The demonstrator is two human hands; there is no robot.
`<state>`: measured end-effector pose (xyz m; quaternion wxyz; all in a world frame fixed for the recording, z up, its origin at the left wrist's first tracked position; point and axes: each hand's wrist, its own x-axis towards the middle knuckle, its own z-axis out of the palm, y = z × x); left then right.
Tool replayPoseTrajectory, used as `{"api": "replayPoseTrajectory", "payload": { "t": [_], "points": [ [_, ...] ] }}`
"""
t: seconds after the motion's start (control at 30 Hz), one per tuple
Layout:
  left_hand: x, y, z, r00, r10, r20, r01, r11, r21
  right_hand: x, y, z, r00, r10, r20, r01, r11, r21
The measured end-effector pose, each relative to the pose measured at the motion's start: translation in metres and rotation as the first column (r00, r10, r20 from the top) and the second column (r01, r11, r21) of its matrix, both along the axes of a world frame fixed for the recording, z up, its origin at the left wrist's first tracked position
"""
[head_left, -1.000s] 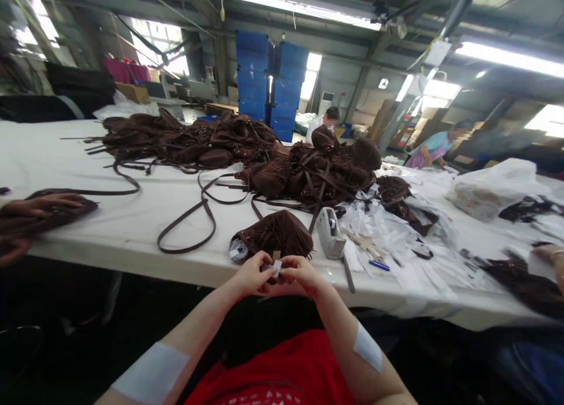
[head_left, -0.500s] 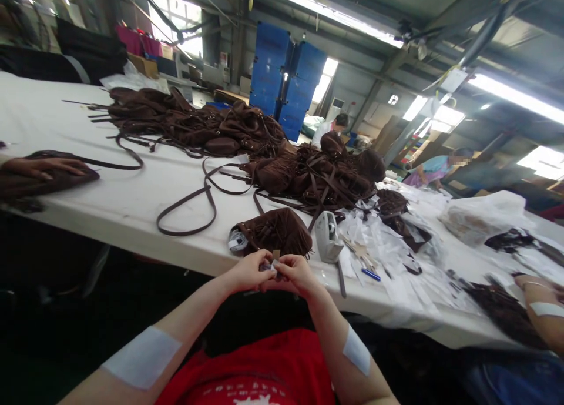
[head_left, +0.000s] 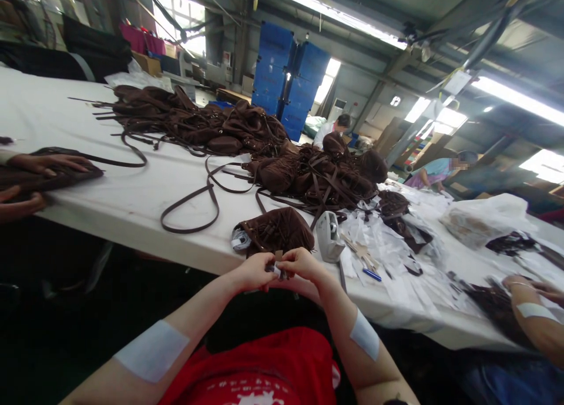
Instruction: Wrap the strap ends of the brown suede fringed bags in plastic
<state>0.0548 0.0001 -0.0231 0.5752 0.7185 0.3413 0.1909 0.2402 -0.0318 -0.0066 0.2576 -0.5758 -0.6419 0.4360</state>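
Note:
At the table edge a dark brown fringed bag [head_left: 282, 228] lies on its side, grey-white stuffing [head_left: 240, 239] showing at its left end. Just in front of it, my left hand [head_left: 257, 271] and my right hand [head_left: 300, 263] meet, fingers closed. Between my fingertips is a small white strip [head_left: 277, 270] with something dark beside it, too small to make out. A tan tab [head_left: 279, 255] stands up just behind the fingers. Right of the bag sits a grey-white tape dispenser [head_left: 328, 240].
Piled brown bags [head_left: 198, 123] with loose straps cover the table's back. White paper strips [head_left: 374, 234] and a blue pen [head_left: 372, 274] lie right. A co-worker's hands [head_left: 48, 165] rest on a bag at left; another person's arm [head_left: 529, 305] is at right.
My right hand has turned slightly, its fingers stretching further over the strip. At left, the co-worker's second hand has come into view under the bag. The camera view has shifted a little.

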Motion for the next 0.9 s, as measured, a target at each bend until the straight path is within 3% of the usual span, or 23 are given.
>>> {"api": "replayPoseTrajectory", "payload": {
  "t": [0.07,0.13,0.27,0.4,0.5,0.7,0.9],
  "points": [
    [0.001,-0.001,0.001,1.0,0.004,0.023,-0.003,0.999,-0.034,-0.003,0.001,0.001,0.998,-0.016,0.061,0.015,1.0,0.024],
    [0.001,-0.001,0.003,0.998,0.014,0.061,-0.008,0.995,-0.098,-0.008,-0.002,0.004,0.985,-0.036,0.171,0.012,0.991,0.136],
    [0.001,-0.001,0.007,0.995,0.054,0.082,-0.035,0.976,-0.214,-0.014,-0.016,0.007,0.9,-0.101,0.424,-0.126,0.871,0.475],
    [0.0,0.003,0.015,0.996,0.052,0.079,-0.033,0.975,-0.221,-0.009,-0.03,0.004,0.813,-0.043,0.581,-0.333,0.784,0.524],
    [0.001,0.005,0.022,0.996,0.012,0.089,0.008,0.976,-0.22,0.0,-0.035,0.0,0.768,-0.054,0.639,-0.392,0.749,0.534],
    [0.005,0.008,0.025,0.99,0.033,0.137,-0.001,0.973,-0.231,0.014,-0.034,-0.009,0.765,-0.096,0.637,-0.379,0.733,0.566],
    [0.009,0.008,0.009,0.988,0.081,0.129,-0.05,0.972,-0.229,0.012,-0.036,-0.027,0.932,-0.093,0.35,-0.156,0.77,0.619]
  ]
}}
